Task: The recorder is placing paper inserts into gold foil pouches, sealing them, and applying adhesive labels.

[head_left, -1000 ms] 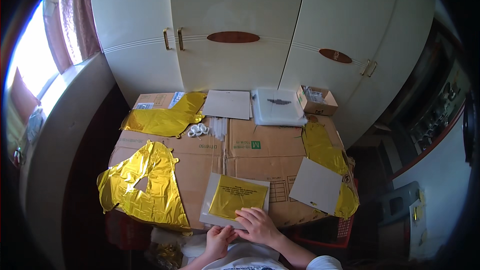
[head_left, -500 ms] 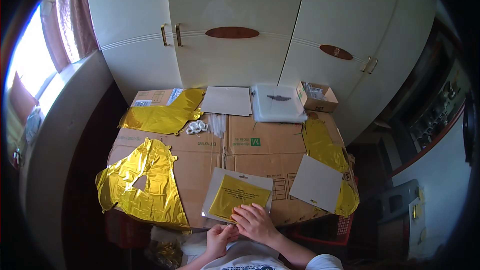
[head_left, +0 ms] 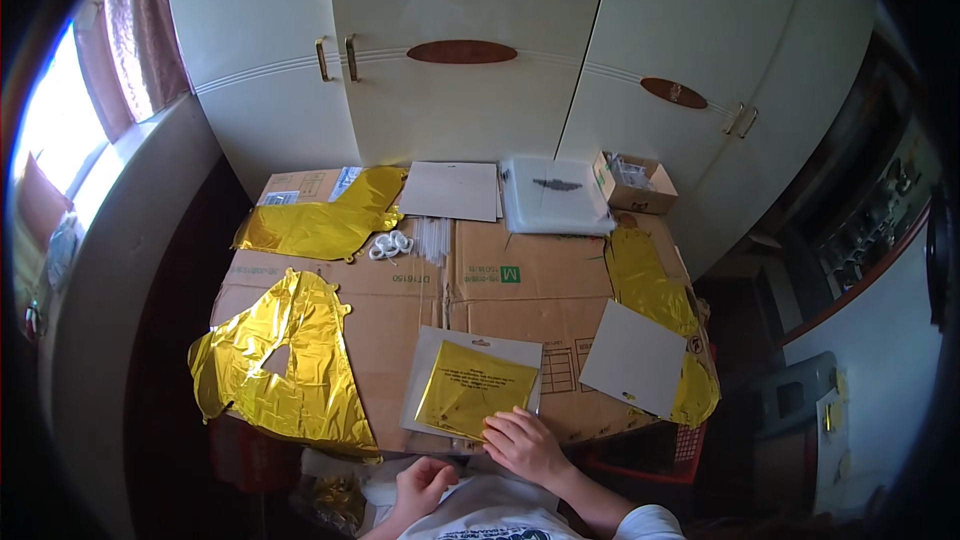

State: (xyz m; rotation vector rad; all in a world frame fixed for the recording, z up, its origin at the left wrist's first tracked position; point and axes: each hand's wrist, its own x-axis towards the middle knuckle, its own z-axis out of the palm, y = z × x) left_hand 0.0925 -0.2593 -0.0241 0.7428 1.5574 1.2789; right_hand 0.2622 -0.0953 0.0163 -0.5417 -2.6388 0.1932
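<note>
A folded gold foil balloon (head_left: 472, 392) with dark print lies on a pale card in a clear sleeve (head_left: 422, 350), near the table's front edge. At its lower right corner, my right hand (head_left: 525, 448) has its fingers bent over the foil's edge, the thumb hidden from sight. My left hand (head_left: 424, 486) is curled closed just in front of the table edge, apart from the package, with nothing visible in it. Left of the package, a large unfolded gold foil balloon (head_left: 325, 365) is spread flat, with a hole near its middle.
Flattened cardboard (head_left: 395, 300) covers the table. Toward the back are another gold foil balloon (head_left: 310, 228), white ribbon rolls (head_left: 390, 245), clear straws (head_left: 433, 240), pale cards (head_left: 450, 190), a stack of clear bags (head_left: 553, 198) and a small box (head_left: 635, 183). At right, a card (head_left: 632, 355) overlaps gold foil (head_left: 645, 275).
My left hand has come away from the package's front edge, moving left and down. My right hand has slid down and right to the foil's corner, uncovering more of it.
</note>
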